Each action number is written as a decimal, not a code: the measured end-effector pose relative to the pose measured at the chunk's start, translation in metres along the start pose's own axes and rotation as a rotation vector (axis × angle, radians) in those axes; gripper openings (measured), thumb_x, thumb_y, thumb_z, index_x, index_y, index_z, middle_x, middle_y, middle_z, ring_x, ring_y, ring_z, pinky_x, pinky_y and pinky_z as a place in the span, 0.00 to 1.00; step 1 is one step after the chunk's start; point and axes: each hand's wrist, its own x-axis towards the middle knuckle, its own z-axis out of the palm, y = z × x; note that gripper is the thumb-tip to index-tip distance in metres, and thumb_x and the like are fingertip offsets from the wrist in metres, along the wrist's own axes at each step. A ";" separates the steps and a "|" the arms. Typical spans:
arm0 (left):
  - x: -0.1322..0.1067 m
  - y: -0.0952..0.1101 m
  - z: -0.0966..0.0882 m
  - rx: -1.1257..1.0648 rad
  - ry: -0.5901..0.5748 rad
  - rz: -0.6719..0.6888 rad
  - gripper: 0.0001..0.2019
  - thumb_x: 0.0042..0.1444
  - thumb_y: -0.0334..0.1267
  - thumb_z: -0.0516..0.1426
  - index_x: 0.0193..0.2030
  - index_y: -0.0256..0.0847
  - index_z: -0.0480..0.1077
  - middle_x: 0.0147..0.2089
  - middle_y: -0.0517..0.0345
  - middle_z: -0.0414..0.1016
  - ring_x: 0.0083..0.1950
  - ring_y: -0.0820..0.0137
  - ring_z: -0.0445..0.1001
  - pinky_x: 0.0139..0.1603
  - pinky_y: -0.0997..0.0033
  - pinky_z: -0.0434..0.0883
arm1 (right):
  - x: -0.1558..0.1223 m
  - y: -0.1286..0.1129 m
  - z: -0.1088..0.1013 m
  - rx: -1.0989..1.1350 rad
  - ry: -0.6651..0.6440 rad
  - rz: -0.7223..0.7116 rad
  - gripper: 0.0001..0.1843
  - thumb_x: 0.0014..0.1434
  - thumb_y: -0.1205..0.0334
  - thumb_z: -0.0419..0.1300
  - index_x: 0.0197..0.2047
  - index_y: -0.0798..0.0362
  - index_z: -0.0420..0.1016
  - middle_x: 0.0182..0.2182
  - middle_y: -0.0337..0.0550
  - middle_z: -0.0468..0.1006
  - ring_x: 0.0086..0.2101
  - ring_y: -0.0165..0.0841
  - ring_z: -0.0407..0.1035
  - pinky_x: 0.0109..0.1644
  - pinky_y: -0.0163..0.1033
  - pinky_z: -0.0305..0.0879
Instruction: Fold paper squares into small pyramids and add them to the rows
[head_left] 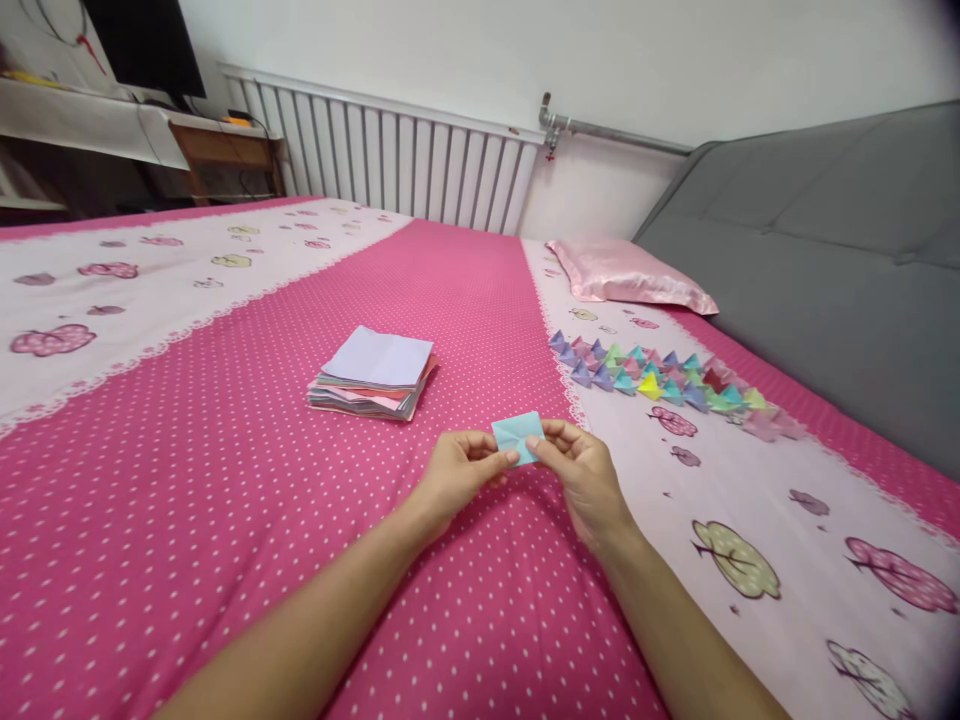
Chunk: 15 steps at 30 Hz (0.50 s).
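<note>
Both hands hold one small light-blue folded paper (517,430) above the pink bedspread. Crease lines run across its face. My left hand (465,467) pinches its left edge, thumb on the near side. From the right, my right hand (585,465) grips it too, its thumb pressed on the lower right part. The fingers behind the paper are partly hidden. Beyond my left hand lies a stack of coloured paper squares (379,365) with a pale lilac sheet on top. To the right sit rows of small folded paper boats (667,378) in purple, teal, pink, green and yellow.
The bed is covered by a pink dotted bedspread (247,480) with pale tree-print bands. A pink satin pillow (630,272) lies by the grey headboard (825,230). A white radiator (390,155) stands at the far wall, and a desk with a monitor (142,45) at the far left.
</note>
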 end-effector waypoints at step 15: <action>0.000 -0.001 0.004 0.050 0.046 0.123 0.11 0.40 0.42 0.64 0.23 0.35 0.71 0.20 0.62 0.68 0.21 0.80 0.60 0.22 0.78 0.58 | 0.000 0.004 0.000 -0.202 -0.036 -0.090 0.07 0.46 0.62 0.62 0.30 0.55 0.78 0.26 0.41 0.78 0.29 0.32 0.70 0.36 0.38 0.64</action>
